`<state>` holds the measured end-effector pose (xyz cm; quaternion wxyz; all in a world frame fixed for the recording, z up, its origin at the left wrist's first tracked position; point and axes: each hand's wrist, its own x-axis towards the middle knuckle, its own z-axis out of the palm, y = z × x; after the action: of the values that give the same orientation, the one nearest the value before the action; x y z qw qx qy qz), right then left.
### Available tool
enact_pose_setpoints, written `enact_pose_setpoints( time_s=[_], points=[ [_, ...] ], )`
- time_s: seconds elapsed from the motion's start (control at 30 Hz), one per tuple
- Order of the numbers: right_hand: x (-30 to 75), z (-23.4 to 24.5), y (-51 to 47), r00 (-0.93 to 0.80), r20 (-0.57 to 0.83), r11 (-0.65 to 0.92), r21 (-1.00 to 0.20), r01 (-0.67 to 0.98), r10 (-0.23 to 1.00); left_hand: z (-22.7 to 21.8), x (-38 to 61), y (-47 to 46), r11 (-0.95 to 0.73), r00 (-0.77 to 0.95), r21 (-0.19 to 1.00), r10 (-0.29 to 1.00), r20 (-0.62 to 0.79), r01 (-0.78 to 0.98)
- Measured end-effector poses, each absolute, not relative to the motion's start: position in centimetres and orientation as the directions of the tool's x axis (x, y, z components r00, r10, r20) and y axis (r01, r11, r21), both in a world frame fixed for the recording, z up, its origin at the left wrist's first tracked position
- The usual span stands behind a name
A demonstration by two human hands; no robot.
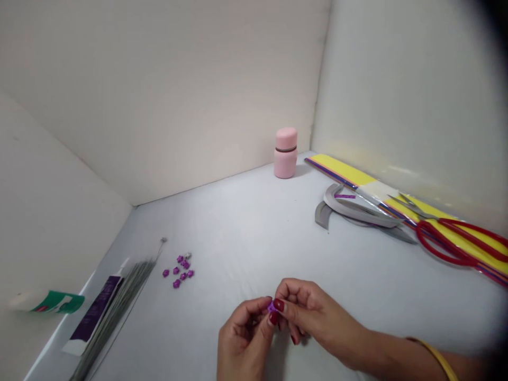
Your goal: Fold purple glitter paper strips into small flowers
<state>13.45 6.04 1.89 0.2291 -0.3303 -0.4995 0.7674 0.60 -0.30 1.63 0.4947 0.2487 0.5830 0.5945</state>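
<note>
Both my hands meet low in the middle of the white table. My left hand point(243, 338) and my right hand point(313, 312) pinch a tiny purple paper piece point(272, 306) between their fingertips. The fingers of both are curled and pressed together on it. To the left, several small purple paper flowers point(180, 270) lie scattered on the table.
A pink jar point(285, 153) stands at the back corner. Red scissors point(452, 241), grey paper strips point(357, 211) and a pack of yellow and coloured strips point(349, 172) lie on the right. A bundle of thin wires point(115, 312), a purple tube point(93, 315) and a green-labelled tube point(51, 302) lie at the left.
</note>
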Motion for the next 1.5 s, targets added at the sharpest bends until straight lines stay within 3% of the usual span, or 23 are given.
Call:
enact_pose_setpoints(
  time_s=[0.07, 0.3, 0.6, 0.83, 0.93, 1.2, 1.5],
  points=[
    [13.4, 1.9, 5.9, -0.686, -0.264, -0.376, -0.927, -0.015, 0.678, 1.5, 0.6, -0.3, 0.174, -0.392, 0.948, 0.879, -0.272, -0.268],
    [13.1, 1.8, 5.8, -0.682, -0.161, -0.231, -0.973, -0.012, 0.713, 1.5, 0.0, -0.1, 0.208, -0.349, 0.892, 0.866, -0.359, -0.402],
    [13.3, 1.9, 5.9, -0.642, -0.147, -0.216, -0.976, -0.029, 0.752, 1.7, 0.8, -0.4, 0.138, -0.352, 0.924, 0.896, -0.269, -0.356],
    [13.1, 2.3, 5.8, -0.635, -0.193, -0.297, -0.953, -0.060, 0.748, 1.7, 1.2, -0.8, 0.014, -0.415, 0.998, 0.909, -0.037, -0.057],
    [13.0, 2.4, 5.8, -0.642, -0.203, -0.321, -0.944, -0.072, 0.739, 1.6, 1.3, -0.8, -0.017, -0.448, 0.999, 0.894, 0.003, -0.027],
    [13.2, 2.4, 6.0, -0.658, -0.193, -0.314, -0.947, -0.070, 0.728, 1.9, 0.5, -0.4, 0.145, -0.301, 0.935, 0.921, -0.247, -0.323],
    [13.4, 2.0, 6.2, -0.620, -0.143, -0.139, -0.989, 0.054, 0.772, 1.6, 1.2, -0.4, 0.104, -0.411, 0.940, 0.880, -0.239, -0.324]
  ],
)
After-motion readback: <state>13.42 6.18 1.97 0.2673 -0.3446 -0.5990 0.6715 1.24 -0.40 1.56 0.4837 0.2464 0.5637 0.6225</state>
